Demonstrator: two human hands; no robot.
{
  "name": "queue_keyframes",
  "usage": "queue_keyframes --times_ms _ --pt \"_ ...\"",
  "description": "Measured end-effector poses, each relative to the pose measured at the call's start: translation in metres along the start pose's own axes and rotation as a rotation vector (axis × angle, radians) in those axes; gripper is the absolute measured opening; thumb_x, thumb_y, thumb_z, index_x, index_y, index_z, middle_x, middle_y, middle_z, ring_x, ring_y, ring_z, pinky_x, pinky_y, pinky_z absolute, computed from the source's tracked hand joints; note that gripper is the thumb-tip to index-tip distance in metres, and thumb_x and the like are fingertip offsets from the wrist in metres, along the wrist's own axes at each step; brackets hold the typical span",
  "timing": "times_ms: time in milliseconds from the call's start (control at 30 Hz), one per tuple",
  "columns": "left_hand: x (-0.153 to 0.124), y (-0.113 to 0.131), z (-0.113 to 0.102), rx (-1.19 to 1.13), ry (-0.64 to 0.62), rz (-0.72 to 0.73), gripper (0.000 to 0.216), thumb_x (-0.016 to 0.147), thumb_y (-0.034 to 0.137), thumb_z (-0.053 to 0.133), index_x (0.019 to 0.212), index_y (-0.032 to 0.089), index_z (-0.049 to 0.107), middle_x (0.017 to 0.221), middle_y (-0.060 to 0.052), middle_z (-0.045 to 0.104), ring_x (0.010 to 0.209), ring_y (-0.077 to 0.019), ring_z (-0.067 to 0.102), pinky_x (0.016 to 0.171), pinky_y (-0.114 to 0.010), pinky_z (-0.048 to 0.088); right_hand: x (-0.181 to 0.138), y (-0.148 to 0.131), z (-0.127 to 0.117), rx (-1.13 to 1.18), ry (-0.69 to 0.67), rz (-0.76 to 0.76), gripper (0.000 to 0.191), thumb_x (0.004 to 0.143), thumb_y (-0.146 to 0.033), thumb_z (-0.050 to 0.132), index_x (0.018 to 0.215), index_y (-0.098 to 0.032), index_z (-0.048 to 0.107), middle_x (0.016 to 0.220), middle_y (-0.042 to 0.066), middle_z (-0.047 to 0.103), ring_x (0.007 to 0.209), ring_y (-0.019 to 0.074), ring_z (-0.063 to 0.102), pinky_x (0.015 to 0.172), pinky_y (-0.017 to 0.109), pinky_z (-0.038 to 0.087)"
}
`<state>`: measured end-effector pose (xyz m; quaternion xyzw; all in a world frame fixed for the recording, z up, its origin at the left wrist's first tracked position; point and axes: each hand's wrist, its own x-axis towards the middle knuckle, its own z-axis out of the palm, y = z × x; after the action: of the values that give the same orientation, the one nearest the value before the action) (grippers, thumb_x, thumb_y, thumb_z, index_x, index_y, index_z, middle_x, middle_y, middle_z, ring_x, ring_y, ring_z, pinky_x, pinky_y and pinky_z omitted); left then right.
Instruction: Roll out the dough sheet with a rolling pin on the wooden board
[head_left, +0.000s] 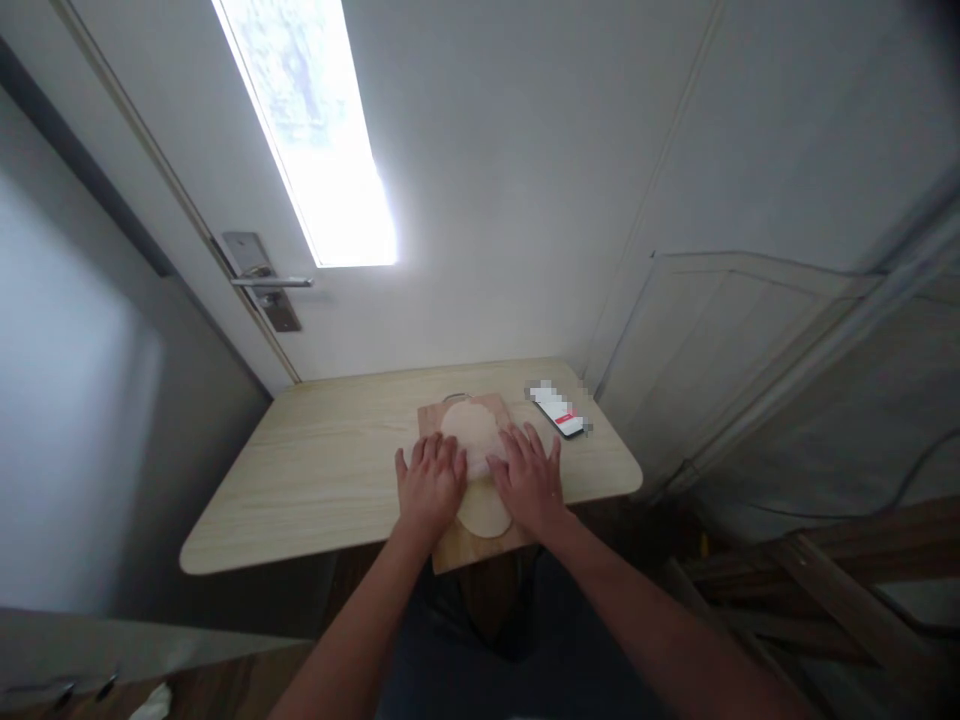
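A thin, pale oval sheet of dough lies on a wooden cutting board, which sticks out over the table's front edge. Across the middle of the dough runs a whitish, blurred band; it may be a rolling pin, but I cannot make out its shape. My left hand rests palm down at the band's left end, fingers spread. At the right end my right hand lies in the same way, fingers apart and pointing forward. What is under both palms is hidden.
A phone with a lit screen lies on the light wooden table, right of the board. Behind the table stands a white door with a bright window and a metal handle. Wooden beams are at the lower right.
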<state>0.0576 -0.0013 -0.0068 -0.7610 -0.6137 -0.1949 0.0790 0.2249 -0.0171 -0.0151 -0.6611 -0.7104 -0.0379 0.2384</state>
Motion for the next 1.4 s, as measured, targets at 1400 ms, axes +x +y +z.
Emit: queue_keyframes --times_ms 1400 --pt "-0.047 0.008 0.007 -0.072 -0.026 0.033 0.056 0.102 0.038 0.039 0.155 0.021 0.039 0.155 -0.015 0.048 0.145 -0.0315 0.042 0.12 -0.062 0.022 -0.036 0.023 -0.009 0.003 -0.046 -0.11 0.055 0.103 -0.048 0.043 0.15 -0.021 0.046 0.156 0.01 0.047 0.15 0.0319 0.032 0.121 0.06 0.017"
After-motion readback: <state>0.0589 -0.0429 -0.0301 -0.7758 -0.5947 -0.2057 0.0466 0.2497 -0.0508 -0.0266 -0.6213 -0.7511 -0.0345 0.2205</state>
